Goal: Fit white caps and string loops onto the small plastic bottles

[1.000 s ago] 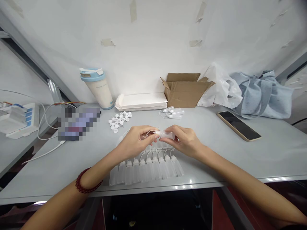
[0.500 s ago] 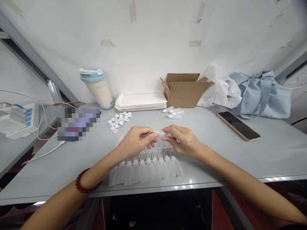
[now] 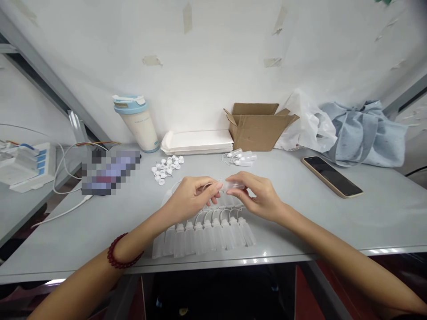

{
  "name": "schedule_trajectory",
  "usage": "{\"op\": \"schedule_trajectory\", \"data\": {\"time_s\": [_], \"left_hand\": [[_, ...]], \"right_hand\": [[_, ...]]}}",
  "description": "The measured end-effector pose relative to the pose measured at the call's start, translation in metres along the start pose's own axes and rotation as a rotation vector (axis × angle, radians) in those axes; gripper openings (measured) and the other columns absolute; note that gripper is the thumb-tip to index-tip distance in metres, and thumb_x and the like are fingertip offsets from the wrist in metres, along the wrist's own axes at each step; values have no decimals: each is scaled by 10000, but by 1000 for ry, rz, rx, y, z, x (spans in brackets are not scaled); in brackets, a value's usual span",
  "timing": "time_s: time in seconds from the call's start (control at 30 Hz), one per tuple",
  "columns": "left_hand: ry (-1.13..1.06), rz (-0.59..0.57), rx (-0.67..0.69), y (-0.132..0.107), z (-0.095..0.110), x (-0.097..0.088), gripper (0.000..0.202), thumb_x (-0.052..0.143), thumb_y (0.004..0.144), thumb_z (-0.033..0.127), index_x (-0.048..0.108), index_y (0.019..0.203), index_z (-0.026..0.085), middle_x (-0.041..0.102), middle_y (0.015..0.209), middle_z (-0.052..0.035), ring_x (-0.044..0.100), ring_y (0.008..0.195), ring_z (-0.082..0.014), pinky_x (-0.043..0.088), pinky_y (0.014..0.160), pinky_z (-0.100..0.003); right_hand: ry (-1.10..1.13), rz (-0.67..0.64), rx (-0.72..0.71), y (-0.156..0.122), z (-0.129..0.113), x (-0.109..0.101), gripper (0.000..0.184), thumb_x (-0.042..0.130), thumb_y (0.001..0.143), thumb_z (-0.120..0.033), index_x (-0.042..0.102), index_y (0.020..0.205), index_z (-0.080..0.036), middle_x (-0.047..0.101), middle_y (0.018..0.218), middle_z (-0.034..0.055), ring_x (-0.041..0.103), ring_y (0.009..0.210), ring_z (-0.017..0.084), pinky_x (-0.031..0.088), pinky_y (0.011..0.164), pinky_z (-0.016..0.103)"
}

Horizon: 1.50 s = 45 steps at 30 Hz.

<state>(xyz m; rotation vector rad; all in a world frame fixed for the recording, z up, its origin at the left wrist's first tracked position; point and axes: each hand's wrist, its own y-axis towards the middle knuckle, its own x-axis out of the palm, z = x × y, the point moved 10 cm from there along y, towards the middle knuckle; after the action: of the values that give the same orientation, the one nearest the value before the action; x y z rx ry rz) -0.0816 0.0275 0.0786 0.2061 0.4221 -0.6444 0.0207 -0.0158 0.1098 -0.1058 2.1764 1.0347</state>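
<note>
Over the middle of the desk, a small translucent plastic bottle (image 3: 233, 185) lies sideways between my hands. My right hand (image 3: 256, 194) grips its body with thumb and fingers. At the bottle's neck end, my left hand (image 3: 196, 194) pinches the cap, which has a thin loop strap and is mostly hidden by the fingers. Below my hands, a row of similar bottles (image 3: 208, 240) lies side by side, their straps curving up from the necks. More bottles behind them are partly covered by my hands. A pile of small white caps (image 3: 167, 168) sits beyond my left hand.
Several bottles (image 3: 243, 158) lie loose in front of an open cardboard box (image 3: 258, 132). A white stack (image 3: 198, 141) and a tumbler (image 3: 140, 126) stand along the wall. At right are a phone (image 3: 332, 176), a plastic bag (image 3: 310, 122) and a cloth bag (image 3: 370, 133). A cable (image 3: 63, 213) crosses the left side.
My right hand's fingers have shifted on the bottle, and more of its body shows between them. My left hand keeps about the same place. The view has moved very slightly.
</note>
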Motion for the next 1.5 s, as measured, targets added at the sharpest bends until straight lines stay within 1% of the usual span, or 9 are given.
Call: {"op": "schedule_trajectory", "data": {"time_s": [0.2, 0.47, 0.6, 0.77, 0.97, 1.13, 1.27, 1.37, 1.5], "left_hand": [[-33, -94, -68, -2, -7, 9, 412, 447, 924, 403, 574, 631, 143, 603, 562, 4, 599, 544, -104, 486, 590, -210], [-21, -56, -30, -4, -3, 9, 368, 480, 915, 372, 585, 647, 143, 610, 603, 2, 585, 540, -99, 459, 542, -200], [239, 41, 211, -6, 13, 5, 322, 461, 935, 293, 592, 680, 146, 592, 602, 4, 537, 546, -98, 413, 544, -212], [664, 196, 626, -23, 39, 12, 304, 420, 961, 251, 542, 704, 142, 494, 591, 2, 402, 504, -103, 320, 486, -241], [889, 231, 782, -32, 45, 22, 297, 384, 980, 250, 492, 718, 160, 483, 606, -2, 376, 507, -112, 293, 479, -251], [722, 187, 667, -19, 34, 13, 252, 410, 968, 270, 538, 787, 149, 533, 649, -12, 442, 532, -113, 343, 498, -238], [633, 140, 435, -1, 13, -6, 195, 453, 942, 273, 597, 914, 145, 626, 805, -46, 573, 686, -146, 453, 625, -260], [764, 175, 280, 10, -7, -30, 221, 430, 934, 265, 610, 956, 139, 644, 941, -89, 595, 861, -214, 488, 717, -327], [982, 265, 193, 19, -28, -65, 265, 373, 910, 197, 620, 974, 126, 640, 1000, -124, 556, 986, -282, 486, 782, -407]], "right_hand": [[-72, 25, -138, -3, -11, 4, 184, 439, 957, -248, 559, 1024, -126, 569, 716, 40, 482, 561, 118, 422, 513, 229], [104, -94, 85, 1, 2, 10, 255, 371, 980, -275, 588, 933, -149, 616, 758, 42, 554, 662, 125, 438, 614, 242], [281, -159, 280, 1, 16, 16, 316, 379, 966, -349, 588, 829, -156, 571, 684, 8, 486, 585, 100, 387, 558, 234], [791, -256, 667, -15, 40, 43, 396, 506, 883, -472, 419, 624, -185, 271, 513, -82, 228, 442, 54, 196, 412, 205], [1066, -342, 867, -27, 45, 61, 462, 615, 813, -486, 332, 587, -199, 189, 493, -103, 138, 419, 38, 92, 402, 209], [998, -307, 859, -25, 51, 56, 459, 614, 811, -479, 336, 579, -197, 199, 516, -96, 162, 433, 45, 138, 411, 216], [742, -186, 763, -16, 67, 37, 387, 568, 827, -473, 469, 604, -173, 384, 548, -51, 334, 474, 71, 267, 455, 232], [501, -74, 721, -12, 87, 16, 300, 550, 829, -453, 606, 787, -162, 507, 623, -18, 429, 539, 100, 330, 513, 246], [173, -13, 686, -13, 115, -3, 323, 548, 813, -414, 651, 983, -159, 643, 811, 41, 525, 668, 152, 396, 621, 287]]}}
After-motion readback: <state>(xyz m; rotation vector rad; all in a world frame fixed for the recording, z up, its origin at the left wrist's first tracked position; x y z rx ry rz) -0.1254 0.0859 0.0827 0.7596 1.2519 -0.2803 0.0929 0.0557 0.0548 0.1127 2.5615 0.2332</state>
